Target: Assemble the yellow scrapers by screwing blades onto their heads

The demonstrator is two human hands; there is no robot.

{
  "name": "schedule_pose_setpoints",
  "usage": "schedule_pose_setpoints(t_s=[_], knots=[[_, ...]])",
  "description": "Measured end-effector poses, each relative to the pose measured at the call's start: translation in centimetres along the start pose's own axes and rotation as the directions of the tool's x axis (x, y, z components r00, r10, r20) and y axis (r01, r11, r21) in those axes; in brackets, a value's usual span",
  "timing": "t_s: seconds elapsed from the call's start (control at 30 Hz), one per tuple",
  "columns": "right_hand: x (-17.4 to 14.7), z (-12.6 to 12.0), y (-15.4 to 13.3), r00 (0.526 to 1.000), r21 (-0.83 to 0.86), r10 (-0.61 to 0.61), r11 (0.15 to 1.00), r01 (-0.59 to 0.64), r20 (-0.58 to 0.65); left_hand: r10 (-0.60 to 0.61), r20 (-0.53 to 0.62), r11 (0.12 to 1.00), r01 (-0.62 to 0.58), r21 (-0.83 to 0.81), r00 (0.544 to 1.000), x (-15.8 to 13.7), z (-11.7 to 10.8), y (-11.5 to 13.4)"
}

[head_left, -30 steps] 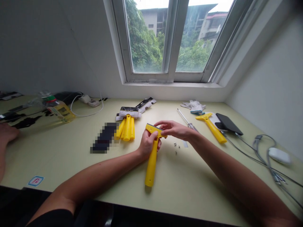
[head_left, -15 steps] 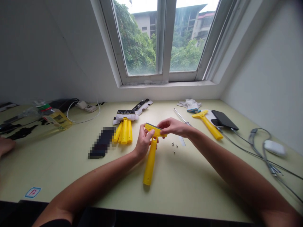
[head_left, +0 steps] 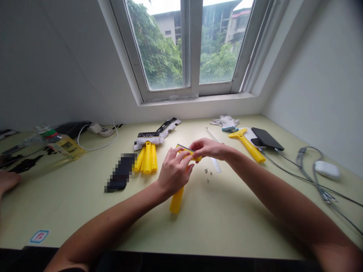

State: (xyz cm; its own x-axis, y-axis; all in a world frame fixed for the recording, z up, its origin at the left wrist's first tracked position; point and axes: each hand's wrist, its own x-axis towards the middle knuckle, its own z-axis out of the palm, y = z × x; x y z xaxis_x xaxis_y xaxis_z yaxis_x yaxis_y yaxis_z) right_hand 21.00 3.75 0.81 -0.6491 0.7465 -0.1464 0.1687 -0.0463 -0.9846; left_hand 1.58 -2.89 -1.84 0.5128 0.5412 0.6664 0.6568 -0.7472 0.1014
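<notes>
at the middle of the pale green surface (head_left: 227, 215): one yellow scraper (head_left: 176, 202), handle slanting toward the near edge, head at the far end between both hands; left hand (head_left: 173, 172), laid across the head and upper handle, fingers bent over them, whether clamped or merely resting cannot be told; right hand (head_left: 209, 148), fingers pinched on the right end of the head; just right of the scraper, metal screws (head_left: 206, 170), three, loose; near these, a flat pale strip (head_left: 216, 166), partly hidden by the right hand; beyond that hand, a screwdriver (head_left: 212, 135), shaft showing; farther right, a second yellow scraper (head_left: 251, 147), near a dark phone (head_left: 267, 139); left of the hands, yellow handles (head_left: 147, 160), bunched below black-and-white cartons (head_left: 149, 137); at the left edge, another person's hand (head_left: 9, 181).
</notes>
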Motion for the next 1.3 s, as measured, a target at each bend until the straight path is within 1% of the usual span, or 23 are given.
schedule_pose_setpoints(t_s=[0.07,0.23,0.33,0.57,0.67,0.77,0.87,0.93,0.97,1.0,1.03,1.07,1.1,1.17,1.2,1.23,1.27,1.3], knots=[[0.0,0.0,0.1,1.0,0.014,-0.001,1.0,0.0,0.006,0.008,0.004,1.0,-0.008,-0.022,1.0,-0.1,0.2,-0.1],[-0.1,0.1,-0.1,1.0,0.063,0.024,0.998,-0.024,0.012,0.073,-0.005,0.995,-0.074,-0.066,0.997,-0.2,0.2,-0.3],[-0.2,0.3,-0.4,1.0,0.09,0.029,0.995,-0.03,0.008,0.075,0.008,0.994,-0.074,-0.075,0.997,-0.1,0.1,-0.3],[-0.5,0.6,-0.9,1.0,0.139,0.028,0.99,-0.027,-0.005,0.043,0.028,0.996,-0.04,-0.083,0.999,0.0,-0.3,-0.2],[-0.7,0.9,-1.2,1.0,0.156,0.002,0.988,-0.002,-0.002,0.019,0.007,0.995,-0.018,-0.101,1.0,0.3,-0.4,-0.4],[-0.9,1.2,-1.6,1.0,0.178,-0.004,0.984,0.002,0.011,0.004,-0.057,0.984,-0.014,-0.177,0.998,0.6,-0.6,-0.7],[-1.1,1.0,-2.0,0.999,0.176,-0.015,0.984,0.008,0.038,-0.011,-0.1,0.967,-0.014,-0.253,0.995,0.7,-0.5,-1.1],[-1.2,0.3,-2.1,0.998,0.14,-0.038,0.99,0.031,0.051,-0.054,-0.119,0.95,0.014,-0.312,0.991,0.7,-0.2,-1.4],[-1.4,-0.1,-2.1,0.997,0.093,-0.048,0.995,0.042,0.058,-0.098,-0.122,0.933,0.049,-0.357,0.988,0.7,-0.1,-1.6],[-1.5,-0.6,-2.2,0.996,0.017,-0.048,0.999,0.047,0.076,-0.16,-0.114,0.905,0.099,-0.414,0.981,0.6,0.1,-1.8],[-1.7,-1.1,-2.2,0.994,-0.094,-0.033,0.995,0.043,0.107,-0.235,-0.095,0.864,0.163,-0.477,0.967,0.6,0.3,-2.0],[-2.0,-1.5,-2.2,0.989,-0.237,0.005,0.971,0.029,0.145,-0.318,-0.068,0.807,0.233,-0.542,0.946,0.6,0.5,-2.2],[-2.2,-1.9,-2.1,0.983,-0.397,0.064,0.918,0.01,0.171,-0.403,-0.032,0.735,0.302,-0.608,0.915,0.7,0.7,-2.4],[-2.5,-2.2,-1.9,0.97,-0.677,0.186,0.735,-0.031,0.157,-0.548,0.046,0.553,0.403,-0.729,0.835,0.8,1.1,-2.9],[-2.6,-2.2,-1.7,0.966,-0.767,0.226,0.639,-0.05,0.126,-0.604,0.084,0.452,0.428,-0.783,0.792,0.9,1.2,-3.0],[-2.6,-2.1,-1.5,0.963,-0.824,0.254,0.562,-0.068,0.094,-0.648,0.121,0.354,0.438,-0.826,0.752,1.0,1.3,-3.2],[-2.5,-2.0,-1.2,0.959,-0.856,0.274,0.51,-0.083,0.071,-0.68,0.158,0.265,0.441,-0.857,0.716,1.1,1.4,-3.3],[-2.4,-1.8,-0.9,0.954,-0.873,0.292,0.479,-0.092,0.06,-0.702,0.193,0.189,0.441,-0.877,0.685,1.2,1.5,-3.3]])
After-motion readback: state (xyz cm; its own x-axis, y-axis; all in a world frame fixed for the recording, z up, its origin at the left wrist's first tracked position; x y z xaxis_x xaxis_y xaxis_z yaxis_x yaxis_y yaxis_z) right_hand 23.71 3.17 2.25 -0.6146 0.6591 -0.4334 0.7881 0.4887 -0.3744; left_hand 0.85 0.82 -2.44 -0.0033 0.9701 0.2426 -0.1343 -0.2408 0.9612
